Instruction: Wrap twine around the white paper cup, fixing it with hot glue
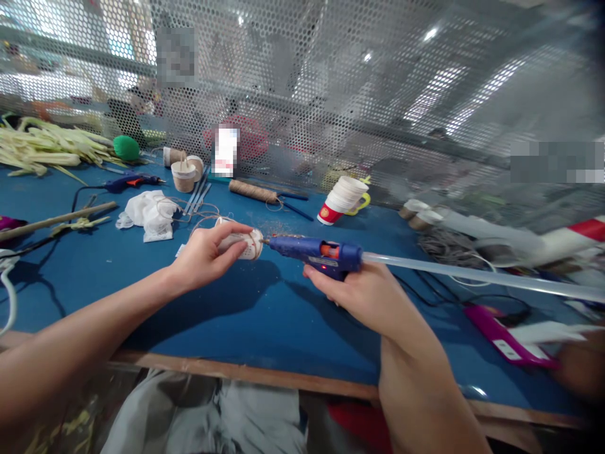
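Head view: my left hand [207, 253] is in the middle of the frame, a little left of centre, fingers and thumb closed around a white cup [254, 242] held on its side above the worktop [227, 334]. My right hand [362, 295], right of centre, is wrapped around the handle of a blue glue gun [309, 251]; I cannot tell whether the trigger is pressed. The nozzle points left, at the near end of the cup, either touching it or just beside it. A long glue stick [425, 268] runs out of the gun's back toward the right edge.

Thin twine [208, 213] loops loosely up and left of my left hand, and some goes around the cup. I judge this cup to be early on: a little twine is around it, while the wall I can see is mostly white, so most looks left to cover. My fingers hide the rest. In the upper left, small cups [183, 180] with brown sides and white rims look already wrapped. A twine roll [253, 190] lies at upper centre, and a stack of paper cups [344, 197] leans right of it, apparently not yet worked on.
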`<state>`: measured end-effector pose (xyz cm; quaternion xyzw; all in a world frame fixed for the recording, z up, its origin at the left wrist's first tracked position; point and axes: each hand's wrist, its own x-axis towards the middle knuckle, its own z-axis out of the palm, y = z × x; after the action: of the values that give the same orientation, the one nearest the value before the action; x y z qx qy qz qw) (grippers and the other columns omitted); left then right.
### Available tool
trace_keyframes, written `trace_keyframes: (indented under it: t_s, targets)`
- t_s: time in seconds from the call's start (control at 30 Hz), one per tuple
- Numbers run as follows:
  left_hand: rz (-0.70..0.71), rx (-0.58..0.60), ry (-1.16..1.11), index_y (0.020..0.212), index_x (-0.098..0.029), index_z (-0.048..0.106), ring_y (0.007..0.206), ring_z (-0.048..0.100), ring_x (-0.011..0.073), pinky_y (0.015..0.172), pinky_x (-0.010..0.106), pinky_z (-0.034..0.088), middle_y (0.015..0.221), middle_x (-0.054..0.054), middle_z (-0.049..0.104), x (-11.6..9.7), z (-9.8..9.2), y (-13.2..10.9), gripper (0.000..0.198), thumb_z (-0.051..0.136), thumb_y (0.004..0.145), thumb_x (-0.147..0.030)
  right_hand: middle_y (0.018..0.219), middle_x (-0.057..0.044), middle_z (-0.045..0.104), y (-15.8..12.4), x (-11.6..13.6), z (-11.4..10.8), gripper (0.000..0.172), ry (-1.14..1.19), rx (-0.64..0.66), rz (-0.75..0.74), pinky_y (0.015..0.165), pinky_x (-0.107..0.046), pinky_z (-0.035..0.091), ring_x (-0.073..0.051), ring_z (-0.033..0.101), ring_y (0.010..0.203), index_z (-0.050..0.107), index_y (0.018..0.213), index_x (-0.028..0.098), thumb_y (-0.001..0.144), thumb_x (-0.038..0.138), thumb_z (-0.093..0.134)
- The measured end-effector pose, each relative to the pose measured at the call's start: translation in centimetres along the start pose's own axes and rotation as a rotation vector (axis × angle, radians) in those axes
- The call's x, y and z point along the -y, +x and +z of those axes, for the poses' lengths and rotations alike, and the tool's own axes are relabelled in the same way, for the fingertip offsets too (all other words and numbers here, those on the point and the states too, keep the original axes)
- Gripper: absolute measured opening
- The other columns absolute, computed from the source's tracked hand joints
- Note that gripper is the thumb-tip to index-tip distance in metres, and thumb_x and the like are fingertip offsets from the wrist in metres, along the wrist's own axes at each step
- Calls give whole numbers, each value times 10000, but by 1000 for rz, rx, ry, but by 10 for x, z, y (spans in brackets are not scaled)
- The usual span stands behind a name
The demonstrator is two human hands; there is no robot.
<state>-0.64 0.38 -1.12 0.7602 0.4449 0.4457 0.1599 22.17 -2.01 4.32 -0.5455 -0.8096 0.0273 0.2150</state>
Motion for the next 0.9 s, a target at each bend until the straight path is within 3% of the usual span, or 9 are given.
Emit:
trace_keyframes:
  t_s: [0.2, 0.33, 0.5, 0.9]
  targets:
    - [57, 5, 15, 1030, -148, 617, 634, 617, 118, 578, 195, 441, 789, 22, 700, 1, 0, -1, 269, 507, 806, -247, 484, -3, 546, 1, -1, 0, 265, -26, -24, 7, 432, -246, 370, -133, 495, 452, 595, 575, 194, 753, 370, 509]
    - [93, 22, 36, 1044, -157, 609, 650, 631, 124, 594, 198, 447, 823, 26, 709, 1, 0, -2, 269, 505, 812, -244, 493, -7, 549, 2, -2, 0, 273, -15, 26, 21, 469, -259, 383, -145, 517, 478, 590, 571, 196, 766, 359, 491]
    - [88, -15, 12, 1044, -146, 606, 815, 656, 163, 700, 221, 474, 931, 56, 705, 2, -1, 0, 274, 504, 818, -264, 474, 3, 533, -1, 0, -1, 286, 22, 16, 64, 454, -264, 375, -149, 498, 474, 555, 551, 202, 749, 402, 505]
    - [248, -20, 85, 1058, -158, 576, 819, 674, 153, 705, 204, 502, 943, 61, 707, 6, 0, -3, 249, 507, 823, -207, 501, 8, 546, -1, 0, -5, 272, 76, 67, 42, 501, -263, 426, -147, 518, 498, 578, 573, 197, 763, 363, 476]
